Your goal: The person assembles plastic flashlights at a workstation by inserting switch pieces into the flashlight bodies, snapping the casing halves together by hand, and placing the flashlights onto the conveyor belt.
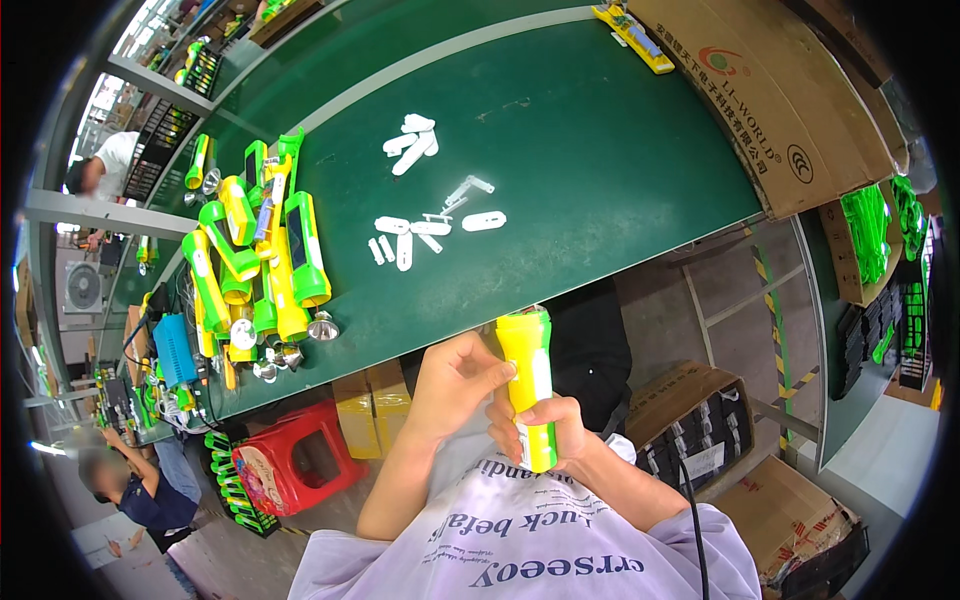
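A yellow and green flashlight body [524, 365] stands nearly upright in front of my chest, its wide end pointing at the table. My right hand [548, 425] is wrapped round its lower part. Against the yellow side, just under the wide end, my left hand [462, 385] has thumb and fingers pinched together; whatever lies between the fingertips is hidden. Beyond, on the green table [560, 200], lie white oval plastic pieces [485, 221], more white pieces [412, 145] in a small pile, and several clear strips [468, 188].
More flashlight bodies [308, 248] are heaped at the table's left, with loose silver reflectors [322, 327] beside them. A cardboard box [740, 110] stands at the far right. Below are a red stool [300, 450] and a carton of black parts [700, 430]. Other people work at left.
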A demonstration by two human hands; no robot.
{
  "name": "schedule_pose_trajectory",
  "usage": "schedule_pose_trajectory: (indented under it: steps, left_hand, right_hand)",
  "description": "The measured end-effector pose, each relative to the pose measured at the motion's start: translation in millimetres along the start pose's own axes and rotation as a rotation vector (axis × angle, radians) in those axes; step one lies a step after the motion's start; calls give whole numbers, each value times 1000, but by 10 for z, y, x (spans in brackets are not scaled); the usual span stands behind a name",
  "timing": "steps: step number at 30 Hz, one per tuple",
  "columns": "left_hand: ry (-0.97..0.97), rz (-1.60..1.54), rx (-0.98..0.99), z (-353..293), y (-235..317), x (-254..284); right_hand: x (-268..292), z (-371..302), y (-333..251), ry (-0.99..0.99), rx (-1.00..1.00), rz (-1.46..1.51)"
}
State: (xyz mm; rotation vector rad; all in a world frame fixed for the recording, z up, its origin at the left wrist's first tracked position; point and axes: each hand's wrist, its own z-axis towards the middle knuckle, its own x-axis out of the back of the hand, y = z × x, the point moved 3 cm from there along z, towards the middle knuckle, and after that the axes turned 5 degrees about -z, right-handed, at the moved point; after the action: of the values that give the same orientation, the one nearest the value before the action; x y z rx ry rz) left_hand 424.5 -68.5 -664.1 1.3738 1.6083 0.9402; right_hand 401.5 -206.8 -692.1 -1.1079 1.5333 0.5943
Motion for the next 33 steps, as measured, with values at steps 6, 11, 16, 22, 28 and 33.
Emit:
schedule_pose_trajectory:
  steps: [6, 11, 16, 22, 28, 33]
  left_hand:
    - [-102, 53, 24, -19, 26, 26]
    - [-119, 47, 3, -17, 24, 43]
    - [-63, -48, 16, -27, 37, 48]
    - [-91, 31, -43, -52, 78, 33]
    - [-208, -163, -25, -7, -242, -88]
    - [-407, -690, 122, -107, -302, -362]
  right_hand:
    - [-16, -5, -6, -5, -14, 3]
    - [-15, -1, 4, -17, -27, 1]
    - [-59, -7, -10, -39, -35, -11]
    - [-116, -76, 34, 22, -52, -82]
    - [-134, -108, 19, -12, 14, 123]
    - [-90, -83, 37, -5, 35, 39]
